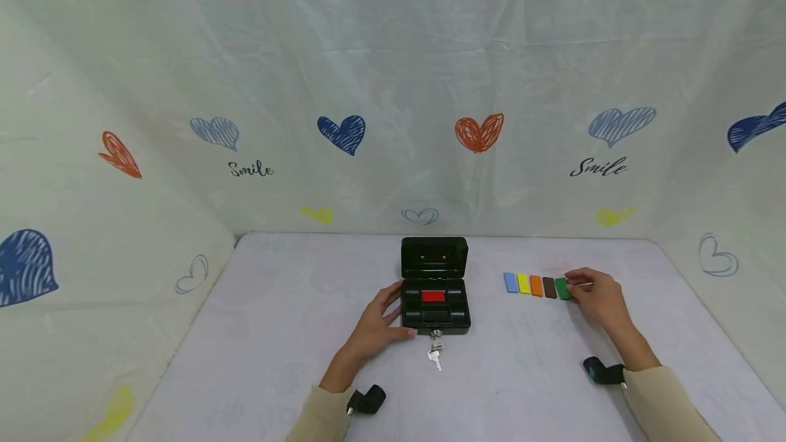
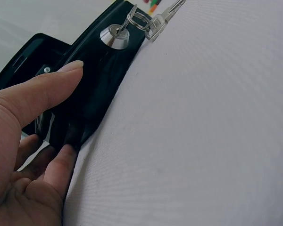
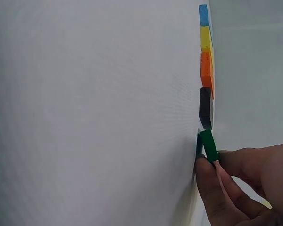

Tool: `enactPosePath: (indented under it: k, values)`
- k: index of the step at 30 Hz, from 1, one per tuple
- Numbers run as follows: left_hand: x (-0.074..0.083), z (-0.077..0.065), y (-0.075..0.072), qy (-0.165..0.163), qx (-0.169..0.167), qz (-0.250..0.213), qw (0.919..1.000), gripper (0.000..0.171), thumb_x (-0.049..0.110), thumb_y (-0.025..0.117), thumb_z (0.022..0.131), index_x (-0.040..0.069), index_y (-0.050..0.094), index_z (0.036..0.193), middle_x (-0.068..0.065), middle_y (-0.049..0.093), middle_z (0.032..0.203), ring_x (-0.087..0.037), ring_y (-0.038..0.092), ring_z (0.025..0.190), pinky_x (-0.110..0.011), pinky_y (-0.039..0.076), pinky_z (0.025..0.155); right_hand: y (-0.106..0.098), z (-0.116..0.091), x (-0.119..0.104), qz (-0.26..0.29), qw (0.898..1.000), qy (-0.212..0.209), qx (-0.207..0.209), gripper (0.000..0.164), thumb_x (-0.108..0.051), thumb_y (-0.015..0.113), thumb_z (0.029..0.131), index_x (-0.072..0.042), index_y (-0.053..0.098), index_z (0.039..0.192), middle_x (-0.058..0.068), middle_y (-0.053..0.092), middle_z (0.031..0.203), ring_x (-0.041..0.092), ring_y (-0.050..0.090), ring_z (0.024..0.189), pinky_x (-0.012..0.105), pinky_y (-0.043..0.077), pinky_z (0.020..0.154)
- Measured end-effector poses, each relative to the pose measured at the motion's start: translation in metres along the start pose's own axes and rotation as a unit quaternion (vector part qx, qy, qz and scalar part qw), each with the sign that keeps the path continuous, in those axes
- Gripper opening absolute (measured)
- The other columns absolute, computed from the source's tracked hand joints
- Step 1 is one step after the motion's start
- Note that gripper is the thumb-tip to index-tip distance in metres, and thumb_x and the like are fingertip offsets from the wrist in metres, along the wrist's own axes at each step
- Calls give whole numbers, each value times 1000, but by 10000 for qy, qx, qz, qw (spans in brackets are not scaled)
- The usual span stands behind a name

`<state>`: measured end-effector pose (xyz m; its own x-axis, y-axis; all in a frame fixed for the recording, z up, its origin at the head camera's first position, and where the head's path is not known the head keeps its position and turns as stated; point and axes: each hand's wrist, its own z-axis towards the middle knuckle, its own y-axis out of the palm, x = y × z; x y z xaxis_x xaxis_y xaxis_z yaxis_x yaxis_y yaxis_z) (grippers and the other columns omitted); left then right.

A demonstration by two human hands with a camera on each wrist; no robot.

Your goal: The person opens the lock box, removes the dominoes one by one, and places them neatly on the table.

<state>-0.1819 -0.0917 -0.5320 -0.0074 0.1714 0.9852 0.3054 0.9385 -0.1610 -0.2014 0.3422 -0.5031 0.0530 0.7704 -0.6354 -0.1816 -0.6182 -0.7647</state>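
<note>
A small black cash box (image 1: 436,322) stands open with its lid (image 1: 434,257) raised at the back. A red block (image 1: 433,296) lies inside it. Keys on a ring (image 1: 434,355) hang from the front lock (image 2: 115,35). My left hand (image 1: 376,326) grips the box's front left corner, thumb on the front face and fingers along the side. Over to the right, my right hand (image 1: 595,295) pinches a green block (image 3: 209,145) between thumb and fingers, tilted at the end of a row. Beside it lies a black block (image 3: 205,107).
The row continues leftward with an orange block (image 1: 536,286), a yellow block (image 1: 523,284) and a blue block (image 1: 511,282). A white cloth covers the table (image 1: 276,305). Behind it hangs a curtain (image 1: 405,176) printed with hearts.
</note>
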Motion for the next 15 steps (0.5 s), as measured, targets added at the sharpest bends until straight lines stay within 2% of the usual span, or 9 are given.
enactPosePath:
  k: [7, 15]
  values:
    - [-1, 0, -1, 7, -19, -35, 10000, 101, -8, 87, 79, 5, 33, 164, -22, 34, 168, -41, 35, 155, -44, 43, 120, 2, -1, -3, -70, 9999, 146, 45, 22, 5, 66, 97, 16, 68, 115, 32, 70, 103, 43, 70, 89, 41, 63, 68]
    - [-1, 0, -1, 17, -27, -51, 10000, 101, -7, 87, 79, 6, 34, 164, -21, 35, 168, -41, 36, 155, -46, 42, 121, 0, -3, -7, -90, 9999, 139, -2, 22, 5, 65, 97, 16, 67, 116, 32, 70, 103, 44, 70, 90, 44, 64, 70]
